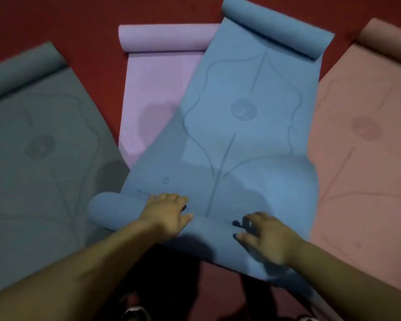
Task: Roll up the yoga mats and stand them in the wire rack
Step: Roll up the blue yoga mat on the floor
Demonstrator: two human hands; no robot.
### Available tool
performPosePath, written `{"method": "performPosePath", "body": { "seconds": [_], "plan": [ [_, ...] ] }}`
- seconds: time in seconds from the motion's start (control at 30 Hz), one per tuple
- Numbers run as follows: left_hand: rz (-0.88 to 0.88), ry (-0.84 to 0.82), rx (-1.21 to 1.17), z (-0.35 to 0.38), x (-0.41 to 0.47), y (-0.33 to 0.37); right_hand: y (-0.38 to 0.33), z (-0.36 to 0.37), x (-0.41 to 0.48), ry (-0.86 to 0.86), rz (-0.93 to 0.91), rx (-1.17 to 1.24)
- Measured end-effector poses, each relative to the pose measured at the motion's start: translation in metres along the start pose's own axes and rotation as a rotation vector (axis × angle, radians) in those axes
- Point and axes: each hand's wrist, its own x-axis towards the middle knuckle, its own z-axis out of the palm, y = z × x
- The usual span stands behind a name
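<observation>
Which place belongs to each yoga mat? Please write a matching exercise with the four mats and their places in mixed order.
Column 1:
1. grey yoga mat
2. lilac yoga mat
3. blue yoga mat
4. pink yoga mat

Column 2:
A. under the left hand and right hand
B. far right
C. far left
D. between grey and blue

Pairs: 1-C, 2-D, 3-A, 4-B

The light is dim and comes from behind and above me. My shadow falls forward across the near end of the blue mat [241,135], with fainter dark patches on the purple mat [158,89] and grey mat [44,158]. Everything looks soft and muted, and my right hand [266,235] smears slightly. The wide lens bows the mats' edges outward.
</observation>
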Motion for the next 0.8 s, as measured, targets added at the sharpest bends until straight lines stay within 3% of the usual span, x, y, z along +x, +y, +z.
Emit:
{"method": "performPosePath", "body": {
  "seconds": [0.13,0.27,0.47,0.7,0.8],
  "plan": [
    [0.036,-0.053,-0.010,0.034,0.014,-0.018,0.005,0.034,0.031,-0.094,-0.005,0.121],
    [0.083,0.011,0.020,0.061,0.006,-0.028,0.011,0.061,0.039,-0.097,-0.049,0.159],
    [0.259,0.057,0.024,0.080,-0.016,-0.041,0.011,0.084,0.017,-0.047,-0.138,0.077],
    [0.289,0.295,0.093,0.104,-0.036,-0.037,0.020,0.126,-0.001,0.314,-0.211,0.015],
    [0.238,0.311,0.172,0.116,-0.039,-0.030,0.015,0.155,-0.010,0.342,-0.192,-0.046]
  ]
}}
